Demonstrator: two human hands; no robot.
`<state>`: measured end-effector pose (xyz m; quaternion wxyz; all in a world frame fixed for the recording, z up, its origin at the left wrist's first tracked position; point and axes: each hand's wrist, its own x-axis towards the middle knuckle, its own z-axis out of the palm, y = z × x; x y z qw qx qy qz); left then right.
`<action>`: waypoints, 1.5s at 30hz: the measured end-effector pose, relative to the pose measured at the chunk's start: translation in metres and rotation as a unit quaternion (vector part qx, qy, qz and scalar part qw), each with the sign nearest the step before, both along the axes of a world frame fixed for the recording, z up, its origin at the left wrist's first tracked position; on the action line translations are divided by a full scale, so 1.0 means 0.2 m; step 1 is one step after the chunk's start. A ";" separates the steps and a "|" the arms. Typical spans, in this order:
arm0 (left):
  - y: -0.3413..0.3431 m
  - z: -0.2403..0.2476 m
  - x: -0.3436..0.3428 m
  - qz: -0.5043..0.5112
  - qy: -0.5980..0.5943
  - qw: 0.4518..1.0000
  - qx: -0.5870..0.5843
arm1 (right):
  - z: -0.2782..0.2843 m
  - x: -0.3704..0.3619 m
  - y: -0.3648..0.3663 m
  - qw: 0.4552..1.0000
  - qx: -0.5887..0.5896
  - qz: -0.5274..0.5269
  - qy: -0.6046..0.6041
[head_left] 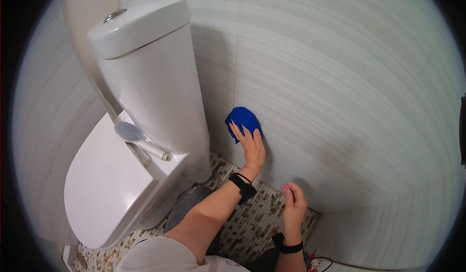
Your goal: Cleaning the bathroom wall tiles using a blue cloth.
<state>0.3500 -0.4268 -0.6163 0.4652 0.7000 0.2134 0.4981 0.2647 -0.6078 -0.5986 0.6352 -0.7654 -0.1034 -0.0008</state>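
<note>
A blue cloth (246,120) lies bunched against the grey tiled wall, to the right of the toilet. My left hand (252,145) presses it flat to the tiles with fingers stretched over it. Lower and to the right, my right hand (295,203) hovers close to the wall with its fingers curled in toward the thumb. Nothing shows between those fingers. Each wrist wears a black strap.
The white toilet (150,82) stands at the left, its lid down. A shower head (127,131) rests on it beside the tank. Mosaic tiles cover the floor (252,218). A thin red and black cable (318,260) shows at the lower edge, right of my right forearm.
</note>
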 end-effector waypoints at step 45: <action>-0.45 0.29 0.10 -0.080 -0.067 0.802 0.588 | 0.01 0.14 -0.24 0.977 0.190 -0.085 0.038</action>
